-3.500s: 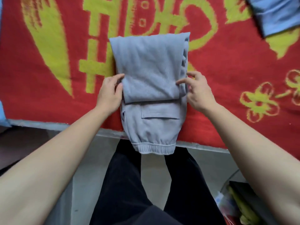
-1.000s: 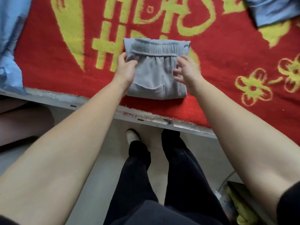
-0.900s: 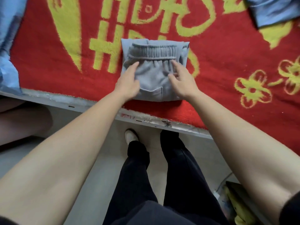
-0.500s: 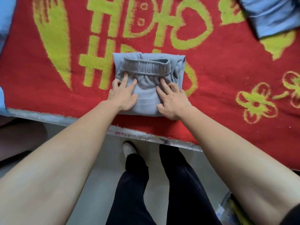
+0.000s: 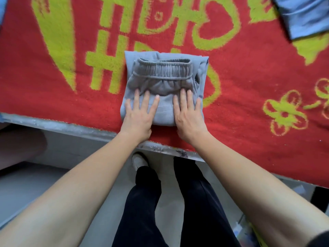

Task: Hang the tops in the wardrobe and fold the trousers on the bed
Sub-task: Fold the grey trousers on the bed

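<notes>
The grey trousers [image 5: 162, 75] lie folded into a compact square on the red and yellow blanket [image 5: 249, 72] of the bed, elastic waistband on top and facing away from me. My left hand [image 5: 139, 113] lies flat on the near left part of the bundle, fingers straight and spread. My right hand [image 5: 187, 114] presses flat on the near right part in the same way. Both palms overlap the bundle's near edge, close to the bed's edge.
A blue garment [image 5: 304, 14] lies at the blanket's far right corner. The grey bed frame edge [image 5: 74, 127] runs across below my hands. My legs in black trousers [image 5: 178, 202] stand on the light floor. Some items sit at the bottom right [image 5: 256, 234].
The trousers went from a long fold hanging over the bed edge to a compact square. My hands slid from its sides onto its top and now press it flat.
</notes>
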The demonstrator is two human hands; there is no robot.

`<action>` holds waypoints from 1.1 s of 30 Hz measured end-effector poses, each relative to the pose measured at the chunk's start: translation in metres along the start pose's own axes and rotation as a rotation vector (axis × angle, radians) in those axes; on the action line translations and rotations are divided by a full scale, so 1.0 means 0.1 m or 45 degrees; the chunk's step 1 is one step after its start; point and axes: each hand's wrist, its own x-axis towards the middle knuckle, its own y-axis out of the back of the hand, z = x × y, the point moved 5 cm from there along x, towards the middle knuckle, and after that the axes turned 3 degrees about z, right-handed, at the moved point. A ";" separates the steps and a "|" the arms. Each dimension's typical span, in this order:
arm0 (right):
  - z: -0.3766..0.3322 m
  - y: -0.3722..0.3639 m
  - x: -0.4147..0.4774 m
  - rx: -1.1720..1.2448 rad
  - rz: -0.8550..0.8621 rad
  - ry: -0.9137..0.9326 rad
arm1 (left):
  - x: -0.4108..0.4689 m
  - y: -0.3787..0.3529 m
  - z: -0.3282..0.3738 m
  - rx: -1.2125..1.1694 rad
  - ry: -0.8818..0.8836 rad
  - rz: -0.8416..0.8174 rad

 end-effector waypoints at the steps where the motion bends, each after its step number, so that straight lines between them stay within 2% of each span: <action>1: -0.03 -0.02 0.04 -0.022 0.029 -0.030 | 0.07 -0.01 0.01 0.015 0.025 0.022; 4: -0.05 -0.04 0.11 -0.046 0.074 -0.068 | 0.19 -0.02 0.01 0.006 0.059 0.122; 8: 0.02 0.16 0.07 0.064 -0.030 -0.046 | 0.16 0.19 -0.03 0.009 0.038 0.016; 11: 0.16 0.66 0.02 0.205 -0.084 -0.025 | 0.06 0.74 -0.16 0.041 0.033 -0.036; 15: 0.31 1.79 -0.13 0.303 0.100 0.074 | -0.29 1.86 -0.46 -0.035 0.154 0.063; 21: -0.10 3.30 -0.44 0.202 0.368 0.470 | -1.41 2.97 -1.00 -0.067 0.501 0.209; 27: -1.02 4.26 -0.97 0.087 0.551 0.873 | -2.83 3.41 -1.36 -0.026 0.862 0.325; 33: -2.04 4.97 -2.00 0.133 0.771 1.219 | -4.48 3.65 -1.47 -0.016 1.136 0.468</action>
